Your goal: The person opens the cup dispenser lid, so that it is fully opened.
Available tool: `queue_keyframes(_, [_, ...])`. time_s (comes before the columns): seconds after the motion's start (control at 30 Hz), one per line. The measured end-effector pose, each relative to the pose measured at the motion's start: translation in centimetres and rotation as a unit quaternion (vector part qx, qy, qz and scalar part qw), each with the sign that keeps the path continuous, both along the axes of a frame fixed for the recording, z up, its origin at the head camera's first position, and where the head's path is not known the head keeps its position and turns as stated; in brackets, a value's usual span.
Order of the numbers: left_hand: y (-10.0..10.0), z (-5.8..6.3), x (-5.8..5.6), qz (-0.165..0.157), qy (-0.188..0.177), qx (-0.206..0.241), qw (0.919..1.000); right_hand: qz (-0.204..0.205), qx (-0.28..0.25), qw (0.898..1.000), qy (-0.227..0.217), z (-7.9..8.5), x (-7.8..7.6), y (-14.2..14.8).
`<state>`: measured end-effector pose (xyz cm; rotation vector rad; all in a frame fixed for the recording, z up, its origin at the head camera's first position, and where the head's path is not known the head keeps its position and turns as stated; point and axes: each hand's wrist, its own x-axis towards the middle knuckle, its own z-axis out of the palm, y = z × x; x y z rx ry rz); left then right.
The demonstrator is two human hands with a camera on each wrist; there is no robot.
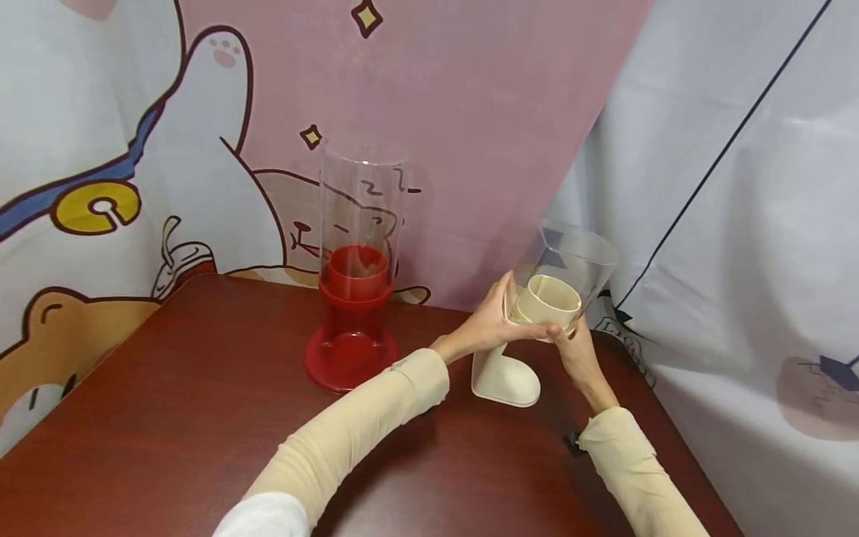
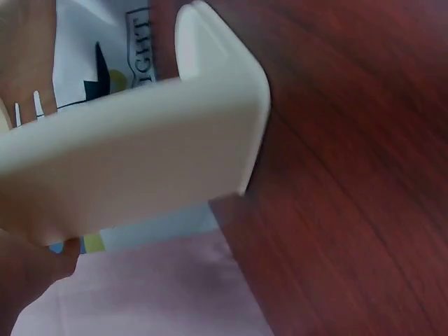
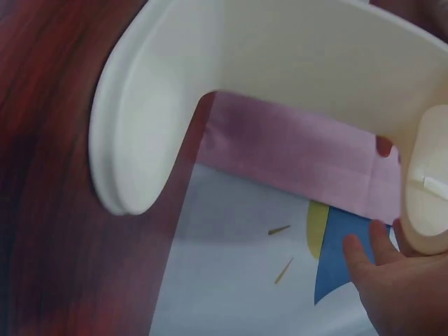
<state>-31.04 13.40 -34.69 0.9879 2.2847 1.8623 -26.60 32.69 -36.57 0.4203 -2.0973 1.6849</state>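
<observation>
A cream dispenser stand (image 1: 505,379) with a rounded foot rises from the table on the right. At its top is a cream ring-shaped cup (image 1: 550,302), with a clear cylinder (image 1: 590,257) around and above it. My left hand (image 1: 493,322) grips the left side of the cup and the cylinder's lower end. From the right, my right hand (image 1: 579,356) holds the same cup, its fingers curving under it in the right wrist view. The stand's back (image 2: 133,154) fills much of the left wrist view. Whether the foot rests fully on the table cannot be told.
A red dispenser (image 1: 356,350) with a clear cylinder (image 1: 359,198) stands upright left of the hands. Both are on a dark red-brown wooden table (image 1: 168,418). Behind it hangs a printed cartoon cloth (image 1: 470,97), with a white cloth (image 1: 758,261) along the right edge.
</observation>
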Motion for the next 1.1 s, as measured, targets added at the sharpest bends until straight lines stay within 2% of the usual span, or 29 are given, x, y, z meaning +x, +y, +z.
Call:
queue_keyframes(0.13, [-0.1,0.0,0.8,0.013,0.019,0.015,0.9996,-0.006,-0.025,0.999,0.022,-0.2,0.6,-0.5])
queue_keyframes(0.3, [-0.9,0.0,2.4,0.031,0.014,0.032,0.9989,0.006,-0.034,0.999,0.039,-0.2,1.4,-1.6])
queue_keyframes(0.67, [-2.5,0.1,4.9,0.058,0.036,0.015,0.9976,-0.004,-0.028,0.999,0.04,-0.2,3.8,-3.5])
queue_keyframes(0.9, [-4.3,0.0,6.9,0.101,0.099,-0.004,0.99,0.025,-0.046,0.997,0.063,-0.3,5.2,-5.4])
queue_keyframes(1.1, [-5.7,-0.6,8.8,0.108,0.125,0.001,0.9863,0.041,-0.068,0.994,0.08,-1.0,6.6,-6.8])
